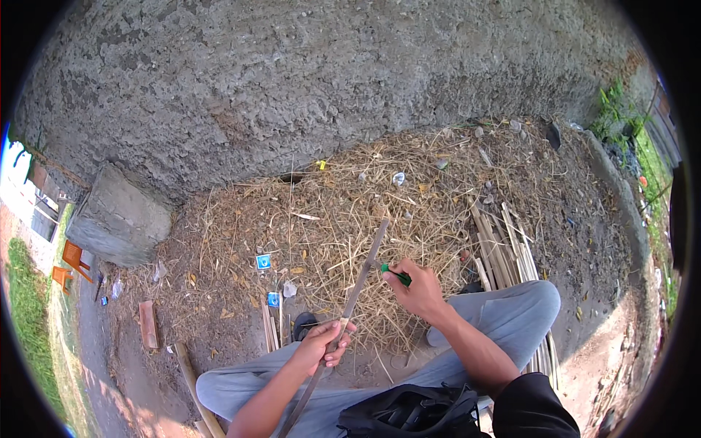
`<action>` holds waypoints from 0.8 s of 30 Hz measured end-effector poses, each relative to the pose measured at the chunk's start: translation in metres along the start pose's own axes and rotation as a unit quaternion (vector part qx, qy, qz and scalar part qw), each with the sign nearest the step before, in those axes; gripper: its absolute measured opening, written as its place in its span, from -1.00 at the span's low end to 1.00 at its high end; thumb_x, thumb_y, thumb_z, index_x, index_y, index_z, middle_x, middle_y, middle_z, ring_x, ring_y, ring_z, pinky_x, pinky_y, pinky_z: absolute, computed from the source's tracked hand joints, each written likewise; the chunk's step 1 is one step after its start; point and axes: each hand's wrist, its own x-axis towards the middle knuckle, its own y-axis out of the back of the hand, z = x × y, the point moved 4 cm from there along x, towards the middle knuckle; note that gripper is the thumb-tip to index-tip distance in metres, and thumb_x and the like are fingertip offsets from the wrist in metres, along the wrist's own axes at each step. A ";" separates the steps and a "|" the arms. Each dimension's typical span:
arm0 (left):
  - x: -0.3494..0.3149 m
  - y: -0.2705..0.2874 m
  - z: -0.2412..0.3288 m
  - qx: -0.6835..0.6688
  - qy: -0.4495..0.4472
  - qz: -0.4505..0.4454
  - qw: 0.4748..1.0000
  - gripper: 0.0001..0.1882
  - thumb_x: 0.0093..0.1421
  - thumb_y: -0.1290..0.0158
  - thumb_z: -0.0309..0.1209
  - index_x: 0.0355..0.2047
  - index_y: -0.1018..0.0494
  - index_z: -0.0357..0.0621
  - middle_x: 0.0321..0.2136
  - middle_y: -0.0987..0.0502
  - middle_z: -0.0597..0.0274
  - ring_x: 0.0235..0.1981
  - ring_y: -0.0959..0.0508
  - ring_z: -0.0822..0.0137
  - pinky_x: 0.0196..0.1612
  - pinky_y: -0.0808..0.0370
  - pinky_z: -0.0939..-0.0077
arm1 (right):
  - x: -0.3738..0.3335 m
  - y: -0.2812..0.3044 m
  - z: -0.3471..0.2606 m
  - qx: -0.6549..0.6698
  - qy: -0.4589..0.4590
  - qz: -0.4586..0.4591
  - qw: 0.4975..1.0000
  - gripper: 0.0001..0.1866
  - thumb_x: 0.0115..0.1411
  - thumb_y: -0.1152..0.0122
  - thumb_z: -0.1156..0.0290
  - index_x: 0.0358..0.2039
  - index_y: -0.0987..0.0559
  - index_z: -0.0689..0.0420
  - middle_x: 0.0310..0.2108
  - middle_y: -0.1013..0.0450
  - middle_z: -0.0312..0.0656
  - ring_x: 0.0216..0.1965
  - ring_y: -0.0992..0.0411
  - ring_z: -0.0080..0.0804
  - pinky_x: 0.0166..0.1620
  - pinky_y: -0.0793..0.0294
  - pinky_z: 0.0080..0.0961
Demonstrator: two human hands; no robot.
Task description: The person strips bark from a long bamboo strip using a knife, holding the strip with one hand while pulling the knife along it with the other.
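My remote view fills first with a coarse, pitted grey wall, then brittle, pale straw matted over the ground. Left of it stands a chunky, rough concrete block; flat, split wooden slats lie by the right knee. I see a long, slender brown wooden stick slanting above the straw, the left hand with its grip curled firmly round it. The right hand has its grip closed on a green tool, hiding most of it, near the stick. Square blue packets lie leftward.
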 end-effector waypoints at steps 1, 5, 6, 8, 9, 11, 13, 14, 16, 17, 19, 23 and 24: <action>0.000 0.000 0.000 0.001 -0.004 0.004 1.000 -0.60 0.49 0.25 -0.17 0.06 -0.35 -0.23 -0.53 -0.34 0.35 -0.76 -0.19 0.62 -0.70 -0.22 0.67 | 0.000 -0.001 -0.001 0.001 0.001 -0.002 1.000 -0.76 0.21 -0.33 0.28 -0.34 -0.53 0.19 -0.57 -0.53 -0.05 -0.62 -0.48 -0.20 -0.52 -0.38 -0.33; 0.000 0.003 0.001 0.008 -0.019 0.006 1.000 -0.59 0.48 0.23 -0.18 0.09 -0.37 -0.26 -0.51 -0.38 0.31 -0.76 -0.21 0.60 -0.69 -0.24 0.66 | -0.002 -0.005 0.002 -0.003 -0.027 -0.026 0.999 -0.75 0.21 -0.34 0.27 -0.35 -0.53 0.20 -0.59 -0.51 -0.06 -0.63 -0.46 -0.24 -0.52 -0.38 -0.35; 0.000 0.003 0.001 0.007 -0.019 0.006 1.000 -0.59 0.48 0.23 -0.18 0.09 -0.37 -0.26 -0.51 -0.38 0.31 -0.76 -0.21 0.60 -0.69 -0.24 0.66 | -0.002 -0.006 0.002 0.005 -0.028 -0.023 0.999 -0.75 0.21 -0.34 0.28 -0.35 -0.53 0.20 -0.59 -0.50 -0.06 -0.63 -0.46 -0.24 -0.52 -0.37 -0.36; 0.000 0.004 0.004 0.034 -0.022 0.028 0.999 -0.62 0.48 0.21 -0.22 0.03 -0.38 -0.29 -0.48 -0.44 0.22 -0.76 -0.24 0.58 -0.71 -0.24 0.62 | -0.002 -0.007 0.003 0.008 -0.023 -0.023 0.999 -0.75 0.21 -0.34 0.29 -0.35 -0.53 0.21 -0.59 -0.50 -0.06 -0.62 -0.46 -0.26 -0.52 -0.38 -0.37; -0.001 0.005 0.005 0.032 -0.022 0.029 0.999 -0.62 0.48 0.21 -0.22 0.03 -0.38 -0.29 -0.48 -0.44 0.22 -0.76 -0.24 0.58 -0.71 -0.24 0.62 | -0.003 -0.008 0.003 0.013 -0.020 -0.023 0.999 -0.76 0.21 -0.34 0.30 -0.36 -0.53 0.21 -0.60 -0.50 -0.06 -0.62 -0.46 -0.28 -0.52 -0.38 -0.38; -0.001 0.006 0.006 0.039 -0.032 0.045 0.998 -0.66 0.47 0.19 -0.26 0.02 -0.37 -0.28 -0.44 -0.49 0.15 -0.75 -0.28 0.56 -0.69 -0.26 0.63 | -0.003 -0.010 0.002 0.005 -0.021 -0.031 0.999 -0.76 0.21 -0.34 0.32 -0.36 -0.52 0.22 -0.59 -0.51 -0.07 -0.62 -0.47 -0.30 -0.52 -0.38 -0.39; -0.001 0.007 0.005 0.035 -0.034 0.045 0.998 -0.67 0.47 0.19 -0.27 0.02 -0.37 -0.27 -0.43 -0.49 0.14 -0.75 -0.29 0.55 -0.69 -0.27 0.62 | -0.004 -0.012 0.002 -0.003 -0.023 -0.037 0.999 -0.77 0.21 -0.34 0.33 -0.36 -0.52 0.23 -0.58 -0.51 -0.07 -0.62 -0.47 -0.31 -0.51 -0.38 -0.40; -0.001 0.007 0.005 0.033 -0.036 0.046 0.998 -0.69 0.47 0.19 -0.28 0.01 -0.37 -0.26 -0.42 -0.50 0.13 -0.75 -0.29 0.54 -0.68 -0.28 0.62 | -0.005 -0.014 0.002 0.011 -0.020 -0.043 0.999 -0.78 0.21 -0.33 0.35 -0.36 -0.52 0.23 -0.58 -0.52 -0.07 -0.62 -0.47 -0.32 -0.52 -0.38 -0.42; -0.001 0.007 0.005 0.043 -0.039 0.043 0.997 -0.68 0.47 0.19 -0.28 0.04 -0.36 -0.26 -0.42 -0.50 0.15 -0.73 -0.30 0.55 -0.66 -0.30 0.62 | -0.007 -0.017 0.004 0.024 -0.018 -0.048 0.998 -0.78 0.21 -0.33 0.36 -0.36 -0.51 0.24 -0.57 -0.53 -0.07 -0.63 -0.47 -0.32 -0.53 -0.38 -0.43; -0.001 0.006 0.005 0.054 -0.041 0.041 0.997 -0.67 0.47 0.19 -0.29 0.06 -0.36 -0.26 -0.42 -0.50 0.18 -0.72 -0.31 0.56 -0.64 -0.32 0.63 | -0.008 -0.019 0.002 0.046 0.006 -0.045 0.998 -0.78 0.21 -0.33 0.37 -0.37 -0.51 0.24 -0.56 -0.53 -0.07 -0.62 -0.48 -0.31 -0.53 -0.39 -0.43; -0.002 0.007 0.005 0.053 -0.041 0.043 0.997 -0.67 0.47 0.18 -0.29 0.06 -0.36 -0.26 -0.42 -0.51 0.18 -0.71 -0.31 0.56 -0.64 -0.33 0.63 | -0.010 -0.023 0.001 0.068 0.030 -0.041 0.996 -0.79 0.21 -0.33 0.38 -0.37 -0.50 0.24 -0.56 -0.54 -0.07 -0.62 -0.50 -0.30 -0.54 -0.39 -0.43; -0.002 0.006 0.005 0.046 -0.042 0.050 0.997 -0.68 0.46 0.16 -0.30 0.06 -0.36 -0.27 -0.42 -0.51 0.19 -0.71 -0.33 0.56 -0.62 -0.33 0.63 | -0.013 -0.027 -0.002 0.059 0.054 -0.059 0.995 -0.76 0.18 -0.36 0.31 -0.36 -0.52 0.20 -0.56 -0.55 -0.05 -0.60 -0.54 -0.11 -0.54 -0.45 -0.31; -0.002 0.006 0.005 0.046 -0.042 0.049 0.997 -0.68 0.46 0.16 -0.30 0.06 -0.36 -0.27 -0.42 -0.51 0.19 -0.71 -0.33 0.56 -0.62 -0.33 0.63 | -0.014 -0.027 -0.003 0.054 0.052 -0.066 0.995 -0.76 0.18 -0.36 0.31 -0.37 -0.52 0.20 -0.56 -0.55 -0.05 -0.60 -0.54 -0.10 -0.54 -0.46 -0.31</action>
